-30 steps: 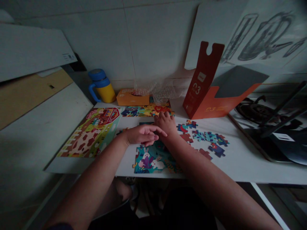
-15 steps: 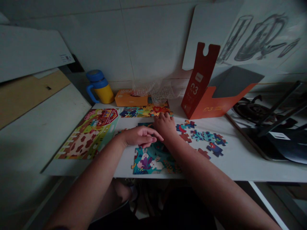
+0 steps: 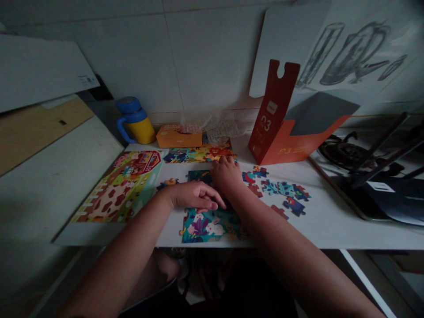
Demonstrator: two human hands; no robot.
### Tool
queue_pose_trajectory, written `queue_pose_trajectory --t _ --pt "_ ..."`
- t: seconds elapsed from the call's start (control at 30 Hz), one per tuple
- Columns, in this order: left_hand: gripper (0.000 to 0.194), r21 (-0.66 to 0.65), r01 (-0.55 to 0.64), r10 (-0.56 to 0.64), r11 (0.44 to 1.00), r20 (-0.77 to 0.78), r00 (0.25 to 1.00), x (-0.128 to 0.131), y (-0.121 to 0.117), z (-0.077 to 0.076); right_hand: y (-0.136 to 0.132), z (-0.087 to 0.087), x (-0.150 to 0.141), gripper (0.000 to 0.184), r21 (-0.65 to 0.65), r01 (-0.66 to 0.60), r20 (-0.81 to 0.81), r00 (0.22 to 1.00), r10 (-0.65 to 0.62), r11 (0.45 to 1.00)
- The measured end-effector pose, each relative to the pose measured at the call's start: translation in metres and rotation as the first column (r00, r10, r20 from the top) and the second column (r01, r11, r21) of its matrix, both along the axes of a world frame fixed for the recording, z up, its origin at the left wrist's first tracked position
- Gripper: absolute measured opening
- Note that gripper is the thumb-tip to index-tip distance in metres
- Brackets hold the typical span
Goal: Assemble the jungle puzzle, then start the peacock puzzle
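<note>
A teal jigsaw puzzle (image 3: 202,232) with white rabbits lies flat near the table's front edge, partly hidden by both arms. My left hand (image 3: 198,196) hovers over its left part, index finger stretched out and the other fingers loosely bent, with nothing visible in it. At the puzzle's far edge is my right hand (image 3: 227,173), fingers curled downward; its fingertips and anything under them are hidden. Loose puzzle pieces lie to the right, among them a dark blue piece (image 3: 293,206) and a light blue patterned piece (image 3: 285,188). Another loose piece (image 3: 169,182) lies left of the puzzle.
A farm puzzle (image 3: 115,190) lies on the left, and an orange-yellow animal puzzle (image 3: 202,154) at the back. Behind stand a blue and yellow bottle (image 3: 141,126), a small orange box (image 3: 179,138), clear plastic wrap (image 3: 221,128) and an open orange box (image 3: 294,141). A black device (image 3: 394,194) sits at right.
My left hand has dropped slightly toward me over the puzzle. My right hand stays curled at the far edge. The whole view has shifted a little.
</note>
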State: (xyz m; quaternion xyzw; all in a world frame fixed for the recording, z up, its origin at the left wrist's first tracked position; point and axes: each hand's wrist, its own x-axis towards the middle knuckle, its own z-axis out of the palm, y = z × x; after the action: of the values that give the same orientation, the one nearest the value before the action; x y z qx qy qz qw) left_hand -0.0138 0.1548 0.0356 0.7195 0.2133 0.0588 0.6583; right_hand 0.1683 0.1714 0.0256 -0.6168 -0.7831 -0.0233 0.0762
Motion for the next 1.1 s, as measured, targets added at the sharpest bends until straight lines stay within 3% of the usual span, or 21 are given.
queue_pose_trajectory --t 0.03,0.1,0.2,0.27,0.33,0.43,0.53,0.6,0.87,0.97,1.03,1.1 --pt "0.046 0.013 0.018 -0.018 1.0 -0.003 1.0 0.0 0.0 0.0 0.0 0.0 0.0 0.038 0.01 -0.005 -0.002 1.0 0.005 1.0" --pt "0.046 0.036 -0.062 0.06 0.997 0.046 0.997 -0.004 0.001 0.002 0.0 0.0 0.001 0.037 0.017 -0.011 -0.013 1.0 0.012 1.0" --pt "0.053 0.014 -0.366 0.352 0.93 0.243 0.904 -0.017 0.007 0.007 0.001 0.003 0.006 0.035 -0.01 -0.004 -0.051 0.999 0.004 1.0" --pt "0.054 -0.073 -0.585 0.557 0.808 0.417 0.718 -0.028 0.012 0.012 0.002 0.004 0.011 0.034 -0.032 -0.002 -0.085 0.996 -0.001 0.999" --pt "0.055 -0.198 -0.737 0.7 0.647 0.537 0.471 -0.037 0.018 0.02 0.005 0.005 0.015 0.034 -0.038 -0.007 -0.119 0.993 0.003 0.999" --pt "0.056 -0.315 -0.864 0.821 0.394 0.543 0.177 -0.049 0.027 0.029 0.008 0.005 0.017 0.034 -0.049 -0.026 -0.144 0.989 0.018 0.998" --pt "0.056 -0.347 -0.917 0.888 0.197 0.459 0.017 -0.06 0.036 0.032 0.009 0.005 0.017 0.036 -0.041 -0.032 -0.141 0.99 0.026 0.999" --pt "0.056 -0.345 -0.93 0.905 0.129 0.424 -0.032 -0.066 0.04 0.03 0.008 0.004 0.017 0.037 -0.019 -0.037 -0.137 0.99 0.034 0.999" --pt "0.051 -0.336 -0.94 0.936 0.059 0.347 -0.065 -0.074 0.049 0.016 0.01 0.0 0.02 0.035 -0.017 -0.057 -0.15 0.987 0.054 0.998" --pt "0.045 -0.258 -0.965 0.941 0.048 0.337 -0.044 -0.077 0.049 0.013 0.01 0.001 0.02 0.035 -0.012 -0.059 -0.144 0.988 0.057 0.998" --pt "0.042 -0.073 -0.989 0.952 0.128 0.29 0.102 -0.082 0.047 0.012 0.009 0.003 0.02 0.034 -0.011 -0.062 -0.142 0.988 0.06 0.998" --pt "0.039 0.174 -0.927 0.919 0.331 0.164 0.359 -0.089 0.041 0.014 0.008 0.005 0.02 0.033 -0.019 -0.062 -0.142 0.988 0.059 0.998"
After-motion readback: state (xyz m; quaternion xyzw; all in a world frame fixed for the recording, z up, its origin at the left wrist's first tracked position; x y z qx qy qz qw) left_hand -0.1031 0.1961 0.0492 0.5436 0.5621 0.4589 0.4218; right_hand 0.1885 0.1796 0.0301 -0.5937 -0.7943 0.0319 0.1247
